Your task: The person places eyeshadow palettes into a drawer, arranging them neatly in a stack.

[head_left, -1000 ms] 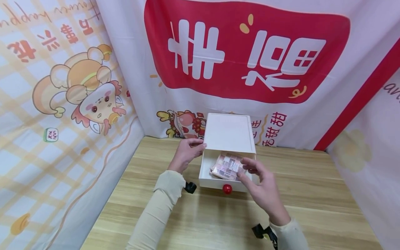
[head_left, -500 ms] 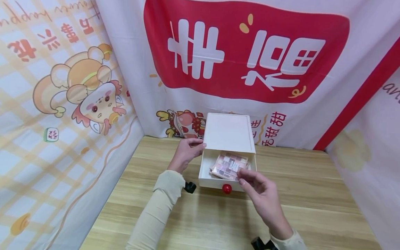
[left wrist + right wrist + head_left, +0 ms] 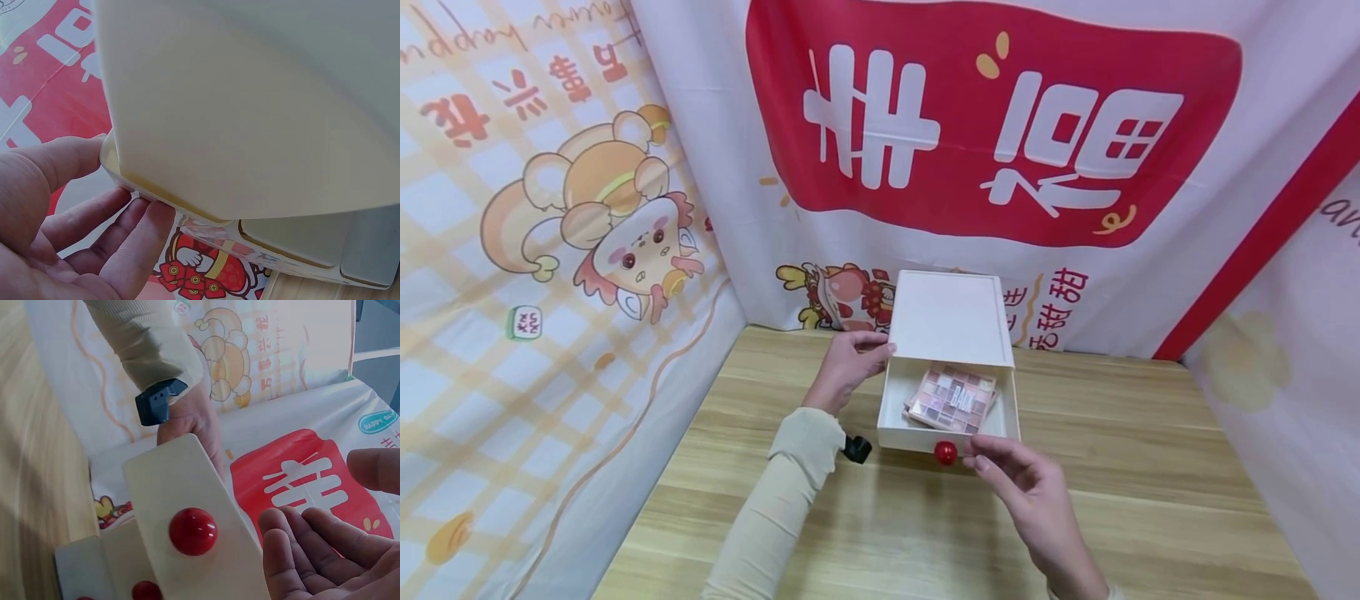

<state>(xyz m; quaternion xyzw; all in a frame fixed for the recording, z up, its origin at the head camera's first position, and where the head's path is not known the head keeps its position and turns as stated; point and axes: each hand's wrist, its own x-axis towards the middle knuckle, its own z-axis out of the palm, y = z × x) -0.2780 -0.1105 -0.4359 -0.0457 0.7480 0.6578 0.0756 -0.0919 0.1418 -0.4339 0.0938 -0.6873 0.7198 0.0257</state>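
Observation:
A white drawer cabinet (image 3: pixel 950 317) stands against the back cloth, its top drawer (image 3: pixel 904 438) pulled out. Inside that drawer lies an eyeshadow palette (image 3: pixel 953 398), tilted, with the edge of something similar beneath it. On the drawer front is a round red knob (image 3: pixel 946 452). My left hand (image 3: pixel 846 372) holds the cabinet's front left edge, thumb and fingers on either side of it in the left wrist view. Just right of the knob, my right hand (image 3: pixel 1037 500) has loosely bent fingers and a gap between thumb and fingers; it holds nothing.
Below the pulled-out drawer, another red knob (image 3: pixel 147 592) shows on a lower drawer in the right wrist view. A printed cloth (image 3: pixel 992 125) hangs close behind the cabinet, and a checked cloth (image 3: pixel 550 333) forms the left side. The wooden tabletop (image 3: pixel 1135 433) spreads around the cabinet.
My right hand has come back from over the palette, down past the drawer's front edge to beside the knob. The left hand and cabinet have stayed put.

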